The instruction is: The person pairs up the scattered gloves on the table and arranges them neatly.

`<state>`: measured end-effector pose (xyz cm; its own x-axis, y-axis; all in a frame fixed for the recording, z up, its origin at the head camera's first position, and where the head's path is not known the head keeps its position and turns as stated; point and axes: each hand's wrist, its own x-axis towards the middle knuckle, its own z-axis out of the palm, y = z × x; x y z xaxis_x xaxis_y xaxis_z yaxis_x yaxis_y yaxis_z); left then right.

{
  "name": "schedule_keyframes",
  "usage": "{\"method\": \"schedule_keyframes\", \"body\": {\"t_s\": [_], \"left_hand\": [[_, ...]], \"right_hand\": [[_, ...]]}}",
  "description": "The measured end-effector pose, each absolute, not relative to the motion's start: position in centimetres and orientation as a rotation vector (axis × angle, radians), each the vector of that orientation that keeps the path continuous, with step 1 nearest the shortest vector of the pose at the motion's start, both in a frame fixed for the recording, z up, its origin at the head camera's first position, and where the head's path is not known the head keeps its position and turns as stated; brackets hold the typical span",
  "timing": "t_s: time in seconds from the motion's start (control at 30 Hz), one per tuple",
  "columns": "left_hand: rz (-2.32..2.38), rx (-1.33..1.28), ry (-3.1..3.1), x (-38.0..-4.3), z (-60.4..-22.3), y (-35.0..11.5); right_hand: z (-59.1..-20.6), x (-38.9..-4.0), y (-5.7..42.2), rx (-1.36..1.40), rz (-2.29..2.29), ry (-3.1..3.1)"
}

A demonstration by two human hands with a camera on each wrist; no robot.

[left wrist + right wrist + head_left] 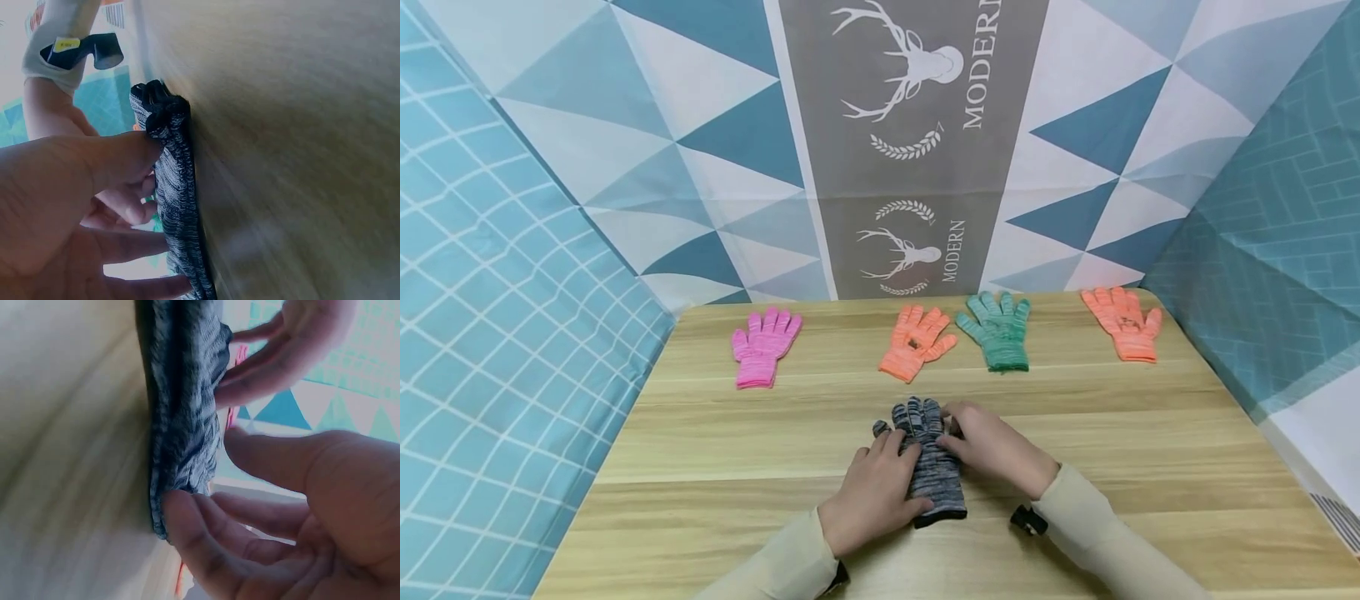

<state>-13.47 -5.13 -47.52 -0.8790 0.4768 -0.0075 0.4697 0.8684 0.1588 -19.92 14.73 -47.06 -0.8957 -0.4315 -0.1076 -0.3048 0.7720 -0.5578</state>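
A dark grey and white speckled knit glove [938, 477] lies flat on the wooden table, its black-edged cuff towards me and its fingers pointing away. My left hand [874, 493] rests on its left side, thumb on the cuff and fingers spread over the palm. In the left wrist view, that thumb [125, 153] presses near the cuff's edge. At the glove's upper right edge is my right hand [996, 446]. The right wrist view shows a right fingertip [180, 509] touching the glove's edge, with the thumb [269, 456] apart from that finger.
Along the table's [715, 442] back edge lie a pink glove [765, 346], an orange glove [912, 343], a green glove [998, 332] and another orange glove [1126, 323]. Patterned cloth walls [910, 183] stand behind and at both sides.
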Motion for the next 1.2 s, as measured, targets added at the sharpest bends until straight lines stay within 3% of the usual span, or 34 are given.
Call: {"method": "schedule_keyframes", "body": {"t_s": [0.37, 1.2], "left_hand": [[0.214, 0.718, 2.934, -13.6, -47.3, -5.0], [0.188, 0.752, 2.940, -13.4, -47.6, -5.1]], "right_hand": [[-48.0, -23.1, 14.3, -0.540, -0.871, 2.811], [-48.9, -24.2, 14.7, -0.467, -0.902, 2.828]]}}
